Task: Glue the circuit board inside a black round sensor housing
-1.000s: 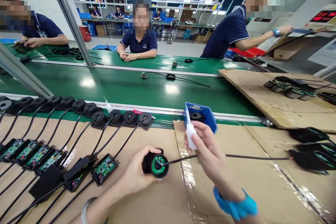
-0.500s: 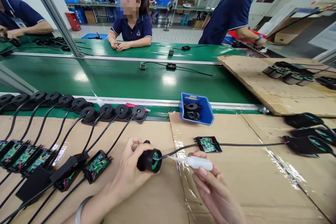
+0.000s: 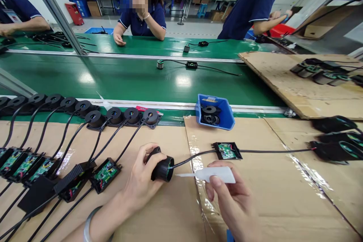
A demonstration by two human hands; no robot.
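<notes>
My left hand (image 3: 141, 183) grips a black round housing (image 3: 162, 168) tipped on its side, its open end with a green board facing right. A black cable runs from it to a small open box with a green circuit board (image 3: 227, 151) on the cardboard. My right hand (image 3: 231, 200) holds a white squeeze bottle (image 3: 215, 174) level, its thin nozzle pointing left, the tip just short of the housing's open end.
A row of black round housings (image 3: 113, 115) with cabled circuit boxes (image 3: 104, 174) lies at left. A blue bin (image 3: 224, 119) of black rings sits by the green conveyor (image 3: 127, 79). More units (image 3: 334, 147) lie at right. Other workers sit across the belt.
My left hand turned the housing from face-up onto its side. My right hand swung the bottle from upright to level, nozzle toward the housing. The view tilted down.
</notes>
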